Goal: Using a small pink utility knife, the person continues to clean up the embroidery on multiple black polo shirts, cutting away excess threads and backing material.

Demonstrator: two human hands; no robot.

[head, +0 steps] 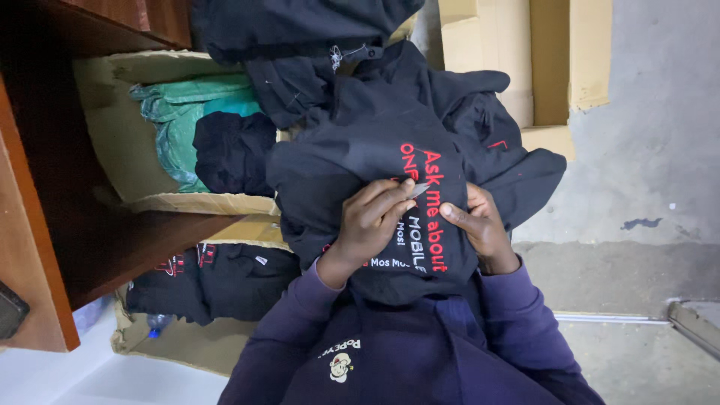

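A black garment (375,142) with red and white stitched lettering lies draped over my lap. My left hand (371,221) rests on the lettering and pinches a small silver blade (418,189) between thumb and fingers, its tip by the red letters. Just right of the lettering, my right hand (480,225) presses and grips the fabric. Both purple sleeves reach up from the bottom of the view. More black garments (300,30) are piled beyond the one I hold.
At the left, a brown wooden shelf unit (90,225) holds an open cardboard box (120,142) with a green plastic bag (180,112) and dark cloth. Below it, another box holds folded black garments (217,277) and a bottle (156,324). Flattened cardboard (555,60) lies on the grey concrete floor (660,150).
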